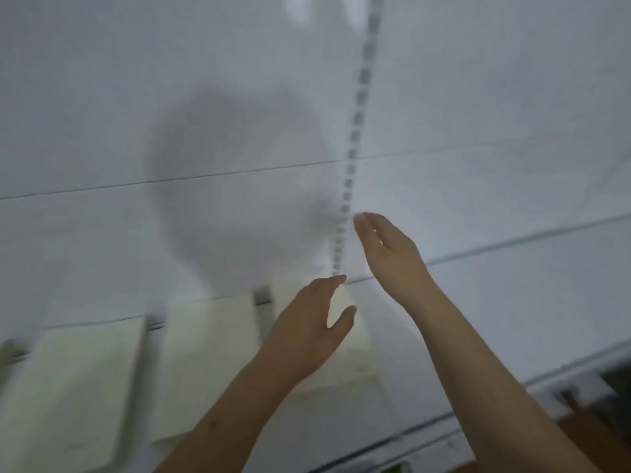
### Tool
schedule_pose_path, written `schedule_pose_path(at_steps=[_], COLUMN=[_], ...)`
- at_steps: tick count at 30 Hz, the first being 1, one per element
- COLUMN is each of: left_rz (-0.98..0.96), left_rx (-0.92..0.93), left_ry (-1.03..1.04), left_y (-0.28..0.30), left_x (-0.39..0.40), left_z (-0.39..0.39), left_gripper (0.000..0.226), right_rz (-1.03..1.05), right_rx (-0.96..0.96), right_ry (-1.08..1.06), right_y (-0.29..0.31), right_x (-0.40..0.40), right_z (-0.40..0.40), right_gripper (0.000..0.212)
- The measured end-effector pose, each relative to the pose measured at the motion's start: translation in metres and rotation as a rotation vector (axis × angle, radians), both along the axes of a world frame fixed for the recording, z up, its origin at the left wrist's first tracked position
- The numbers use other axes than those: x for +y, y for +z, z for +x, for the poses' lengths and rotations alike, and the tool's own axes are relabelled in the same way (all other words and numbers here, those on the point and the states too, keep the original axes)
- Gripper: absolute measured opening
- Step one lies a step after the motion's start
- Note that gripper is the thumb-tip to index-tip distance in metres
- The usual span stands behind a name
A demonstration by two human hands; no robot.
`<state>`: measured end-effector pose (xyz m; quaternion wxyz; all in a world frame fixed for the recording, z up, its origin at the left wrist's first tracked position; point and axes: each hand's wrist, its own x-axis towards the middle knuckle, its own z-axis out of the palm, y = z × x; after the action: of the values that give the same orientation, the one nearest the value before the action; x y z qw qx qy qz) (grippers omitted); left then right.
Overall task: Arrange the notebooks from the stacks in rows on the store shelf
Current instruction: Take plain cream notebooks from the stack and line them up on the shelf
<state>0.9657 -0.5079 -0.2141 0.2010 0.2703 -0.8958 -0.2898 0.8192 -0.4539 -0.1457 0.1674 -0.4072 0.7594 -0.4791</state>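
Pale cream notebooks lie side by side in a row on the white shelf [512,302]: one at the left [71,387], one in the middle [201,363], and a third [355,363] partly hidden under my left hand. My left hand [307,332] hovers over that third notebook with fingers spread and nothing in it. My right hand [389,247] is raised higher and to the right, near the shelf's back panel, flat with fingers together and empty. The view is blurred.
A slotted metal upright [355,131] runs up the white back panel just behind my right hand. Short grey dividers [263,302] stand between the notebooks. The shelf's front rail [563,377] crosses at the lower right, with brown floor [594,435] beyond.
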Motion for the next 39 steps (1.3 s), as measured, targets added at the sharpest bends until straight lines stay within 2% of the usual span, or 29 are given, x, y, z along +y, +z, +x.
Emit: schedule_pose_path(at_steps=[10,19,27,39], left_rz=[0.048,0.074,0.008,-0.019], left_rx=[-0.029,-0.088,-0.160,-0.239], left_ry=[-0.335,-0.528,-0.692,-0.758], left_y=[-0.002,-0.011,-0.021,-0.030], left_x=[0.200,0.297,0.332,0.332], left_z=[-0.268,-0.417,-0.569,-0.794], left_gripper=[0.061,0.059,0.063,0.066], right_rz=[0.071,0.198,0.336,0.529], right_rx=[0.236,0.275,0.329,0.513], right_ry=[-0.354,-0.611,-0.689,-0.711], right_y=[0.002,-0.014,-0.023,-0.016], right_x=[0.233,0.382,0.440,0.439], right_z=[-0.268,-0.399,-0.524,-0.770], right_gripper=[0.082,0.077,0.076,0.075])
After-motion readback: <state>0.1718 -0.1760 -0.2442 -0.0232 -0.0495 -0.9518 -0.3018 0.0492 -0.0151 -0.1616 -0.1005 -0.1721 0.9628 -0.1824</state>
